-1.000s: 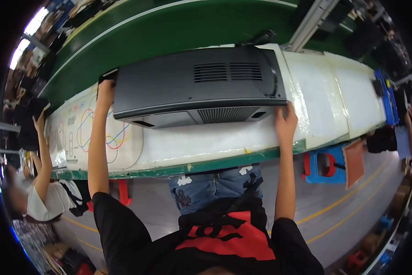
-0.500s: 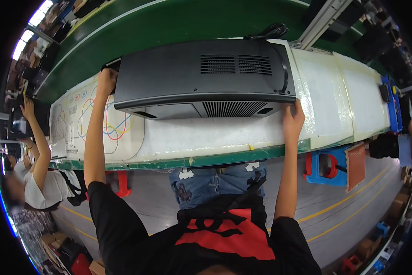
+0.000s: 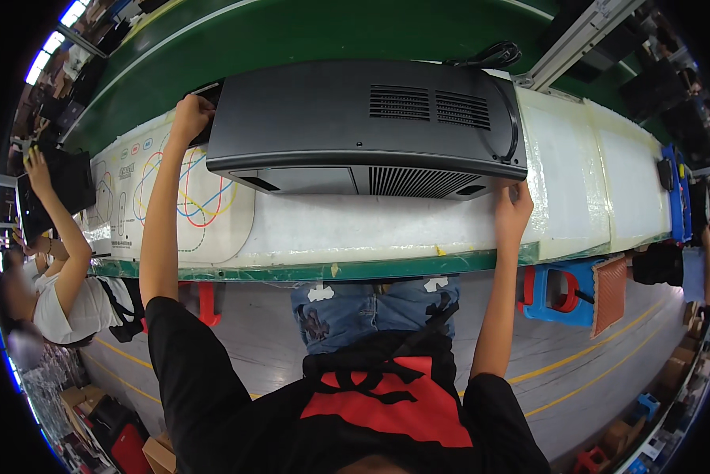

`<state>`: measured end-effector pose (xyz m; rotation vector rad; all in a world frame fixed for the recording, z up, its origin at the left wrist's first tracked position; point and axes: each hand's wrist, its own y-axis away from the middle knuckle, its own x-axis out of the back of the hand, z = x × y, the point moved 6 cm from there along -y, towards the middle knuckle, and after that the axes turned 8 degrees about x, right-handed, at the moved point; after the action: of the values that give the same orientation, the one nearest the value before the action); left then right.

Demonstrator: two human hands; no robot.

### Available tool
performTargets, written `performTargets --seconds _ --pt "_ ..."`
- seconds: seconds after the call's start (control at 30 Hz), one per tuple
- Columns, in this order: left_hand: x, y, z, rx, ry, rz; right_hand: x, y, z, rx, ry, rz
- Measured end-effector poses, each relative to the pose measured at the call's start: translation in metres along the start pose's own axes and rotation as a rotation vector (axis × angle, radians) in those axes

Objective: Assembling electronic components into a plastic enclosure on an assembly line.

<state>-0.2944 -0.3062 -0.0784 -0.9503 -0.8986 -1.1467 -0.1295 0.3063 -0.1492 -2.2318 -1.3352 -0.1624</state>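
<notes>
A long dark grey appliance (image 3: 307, 118) with a metal casing lies on the white padded bench (image 3: 371, 229). Two groups of vent slots mark its top, and a slatted grille runs along the side facing me. At its left end, my left hand (image 3: 190, 118) is closed on the edge by a black part. My right hand (image 3: 514, 209) pinches the near right corner from below, its fingertips partly hidden under the casing. A black cord (image 3: 493, 55) lies coiled behind the appliance, and another cable (image 3: 517, 126) runs down its right end.
A printed mat with coloured looped lines (image 3: 189, 197) covers the bench's left part. Beyond the bench runs a green belt surface (image 3: 307, 31); a metal post (image 3: 576, 43) rises at the back right. A blue stool (image 3: 556, 292) stands at right. A co-worker (image 3: 70, 300) handles a dark box at far left.
The appliance appears shifted slightly right and tipped a little, showing less of its near side. Both hands have stayed on it. At far left, the co-worker's dark box has come up tilted.
</notes>
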Motion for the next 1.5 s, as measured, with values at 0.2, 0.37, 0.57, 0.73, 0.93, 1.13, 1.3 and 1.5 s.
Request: performTargets --seconds 0.2,0.37,0.57,0.73,0.93,1.13,1.3,1.5 --pt "0.001 0.006 0.003 0.011 0.057 0.037 0.000 -0.001 0.000 -0.006 0.008 0.007" --pt "-0.002 0.012 0.013 -0.012 -0.005 0.005 0.002 0.000 0.001 -0.011 0.012 0.012" --pt "-0.004 0.010 0.011 -0.067 -0.109 0.070 0.001 0.000 -0.002 0.019 0.025 0.005" --pt "0.000 -0.004 0.011 -0.039 -0.095 0.102 0.002 0.000 0.001 0.021 0.009 0.009" --pt "0.006 0.003 -0.007 0.054 0.039 0.015 -0.002 -0.001 -0.004 0.032 0.008 0.007" --pt "0.008 0.013 -0.014 0.123 0.446 0.083 0.000 -0.001 0.008 0.045 -0.048 -0.016" --pt "0.066 0.107 0.028 0.208 1.236 0.138 0.015 0.007 0.017 -0.040 -0.112 0.077" --pt "0.090 0.216 0.152 -0.060 1.643 -0.124 0.032 0.062 -0.161 0.336 -0.267 0.175"
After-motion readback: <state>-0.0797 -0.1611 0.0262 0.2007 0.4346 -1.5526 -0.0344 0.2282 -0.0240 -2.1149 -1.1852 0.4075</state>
